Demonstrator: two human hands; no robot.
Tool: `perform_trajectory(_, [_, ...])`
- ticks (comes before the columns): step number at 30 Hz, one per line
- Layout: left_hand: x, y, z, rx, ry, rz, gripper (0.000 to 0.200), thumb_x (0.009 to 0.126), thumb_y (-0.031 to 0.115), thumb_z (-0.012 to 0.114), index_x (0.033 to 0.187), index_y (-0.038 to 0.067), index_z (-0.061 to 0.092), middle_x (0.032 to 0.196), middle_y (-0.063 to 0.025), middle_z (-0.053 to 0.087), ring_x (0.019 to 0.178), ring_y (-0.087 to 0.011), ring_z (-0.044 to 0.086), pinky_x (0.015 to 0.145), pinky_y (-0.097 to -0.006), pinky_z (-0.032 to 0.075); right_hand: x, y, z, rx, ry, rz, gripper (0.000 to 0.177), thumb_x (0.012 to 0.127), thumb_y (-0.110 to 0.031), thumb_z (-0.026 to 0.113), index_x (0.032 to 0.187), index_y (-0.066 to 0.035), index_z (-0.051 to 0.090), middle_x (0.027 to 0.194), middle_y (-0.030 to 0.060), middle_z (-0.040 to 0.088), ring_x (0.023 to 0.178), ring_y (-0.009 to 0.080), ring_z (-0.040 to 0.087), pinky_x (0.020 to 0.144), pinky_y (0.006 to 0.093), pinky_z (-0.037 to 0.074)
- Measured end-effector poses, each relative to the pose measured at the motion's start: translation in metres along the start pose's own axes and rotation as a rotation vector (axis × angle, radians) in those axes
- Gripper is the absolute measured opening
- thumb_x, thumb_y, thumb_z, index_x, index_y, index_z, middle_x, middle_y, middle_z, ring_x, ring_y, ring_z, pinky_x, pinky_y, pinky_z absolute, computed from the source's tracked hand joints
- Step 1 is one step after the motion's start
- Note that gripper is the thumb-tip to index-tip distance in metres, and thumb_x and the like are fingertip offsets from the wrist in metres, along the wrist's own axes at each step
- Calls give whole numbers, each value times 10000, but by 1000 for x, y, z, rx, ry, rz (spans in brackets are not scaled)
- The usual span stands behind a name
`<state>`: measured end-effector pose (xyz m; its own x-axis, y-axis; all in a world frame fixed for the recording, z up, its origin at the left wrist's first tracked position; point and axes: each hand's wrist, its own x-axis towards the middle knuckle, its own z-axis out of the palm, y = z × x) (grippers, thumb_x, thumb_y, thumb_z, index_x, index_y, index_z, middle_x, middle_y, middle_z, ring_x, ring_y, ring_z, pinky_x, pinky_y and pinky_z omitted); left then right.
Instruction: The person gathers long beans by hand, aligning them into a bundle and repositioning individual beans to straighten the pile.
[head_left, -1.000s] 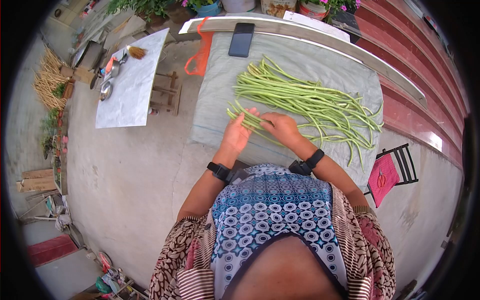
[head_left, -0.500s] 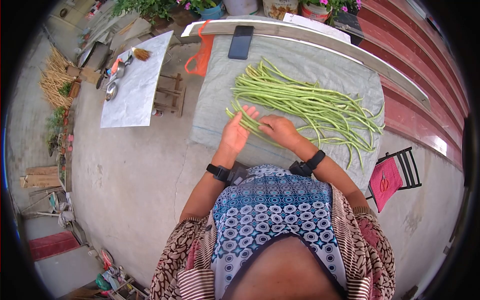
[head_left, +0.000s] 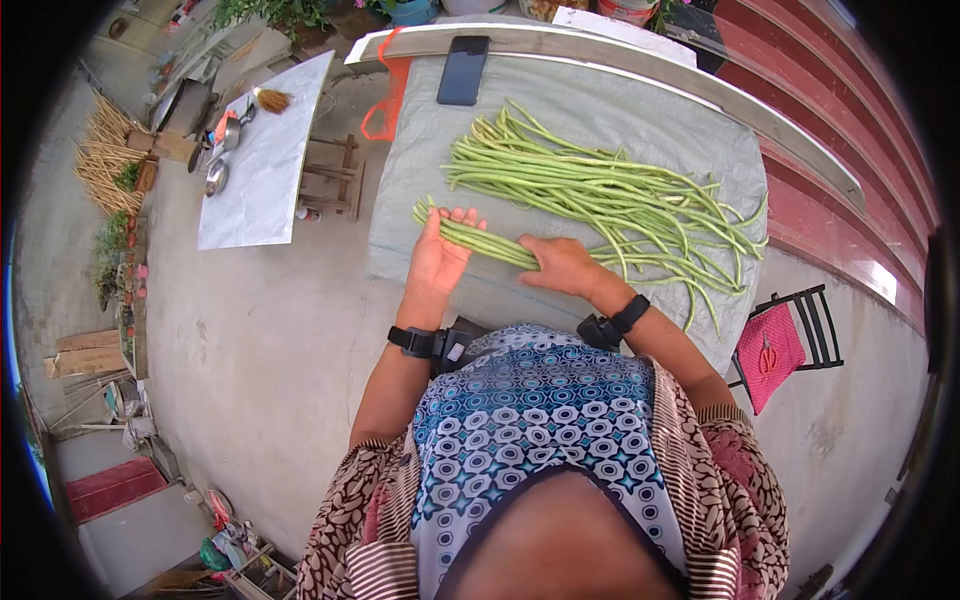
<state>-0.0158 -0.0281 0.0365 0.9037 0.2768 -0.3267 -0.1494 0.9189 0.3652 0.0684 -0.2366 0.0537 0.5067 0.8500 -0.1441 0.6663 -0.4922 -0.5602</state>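
A small bunch of long green beans [head_left: 490, 243] is stretched between my two hands, above the near side of the covered table [head_left: 420, 160]. My left hand [head_left: 441, 250], palm up, is wrapped round the bunch near its left end, and the bean tips stick out past the thumb. My right hand [head_left: 562, 266] grips the same bunch farther right, knuckles up. Just beyond my hands lies a larger pile of long beans [head_left: 590, 180], spread with its loose ends fanning to the right.
A phone [head_left: 463, 70] and an orange plastic bag [head_left: 388, 100] lie at the table's far left, by a long board [head_left: 600, 55]. Left stands a second table [head_left: 265, 170] with a small brush [head_left: 271, 99] and metal bowls. Scissors [head_left: 767, 357] rest on a pink-covered chair [head_left: 770, 345] at right.
My left hand has moved left along the bunch, away from my right hand, and its fingers have curled in. More of the bunch now shows between the hands. The view has shifted slightly.
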Motion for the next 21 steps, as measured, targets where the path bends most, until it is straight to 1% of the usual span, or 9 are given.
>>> perform_trajectory(3, [13, 11, 0, -1, -18, 74, 321, 1033, 339, 365, 882, 103, 522, 824, -31, 598, 1065, -275, 583, 1021, -538, 429, -22, 33, 4, -150, 109, 68, 281, 771, -232, 644, 1010, -94, 592, 834, 154, 665, 797, 359, 646, 672, 456, 505])
perform_trajectory(6, [33, 24, -20, -115, 107, 101, 342, 1033, 349, 364, 846, 106, 515, 739, -18, 576, 950, -249, 610, 984, -513, 454, -59, 40, -16, -232, 66, 209, 250, 777, -227, 629, 988, -102, 580, 859, 145, 669, 808, 347, 645, 685, 460, 504])
perform_trajectory(9, [57, 35, -49, -155, 294, 27, 361, 1034, 354, 362, 802, 112, 496, 678, -13, 534, 782, -216, 591, 921, -481, 482, -95, 65, -26, -330, 128, 282, 238, 759, -227, 640, 953, -94, 600, 834, 131, 671, 800, 334, 654, 674, 452, 515])
perform_trajectory(12, [62, 25, -57, -126, 342, -90, 357, 1033, 350, 373, 786, 114, 477, 662, -11, 502, 673, -192, 533, 864, -452, 497, -125, 66, -46, -359, 145, 398, 240, 747, -243, 651, 938, -102, 616, 834, 124, 674, 795, 334, 655, 678, 457, 514])
perform_trajectory(15, [65, 12, -64, -125, 369, -163, 352, 1033, 345, 375, 794, 107, 474, 663, -13, 498, 673, -191, 525, 857, -451, 501, -151, 67, -68, -401, 35, 578, 275, 719, -265, 676, 943, -111, 630, 844, 116, 677, 826, 319, 657, 708, 454, 513])
perform_trajectory(18, [63, 5, -63, -77, 353, -131, 320, 1026, 327, 406, 819, 97, 485, 708, -24, 514, 714, -197, 537, 869, -458, 502, -181, 81, -85, -466, -75, 683, 304, 689, -263, 702, 953, -122, 644, 858, 104, 679, 853, 310, 656, 749, 446, 509])
perform_trajectory(19, [60, 5, -61, -64, 366, -133, 295, 1023, 320, 417, 850, 92, 486, 747, -34, 524, 748, -205, 545, 877, -464, 501, -184, 78, -90, -528, -123, 747, 357, 655, -249, 728, 981, -126, 653, 896, 103, 678, 909, 303, 642, 779, 436, 501])
perform_trajectory(21, [56, 5, -54, -36, 388, -135, 253, 1018, 306, 440, 911, 82, 489, 825, -54, 546, 816, -220, 562, 895, -477, 499, -177, 64, -99, -560, -121, 762, 354, 677, -222, 733, 1004, -114, 649, 933, 102, 660, 936, 302, 623, 787, 442, 499])
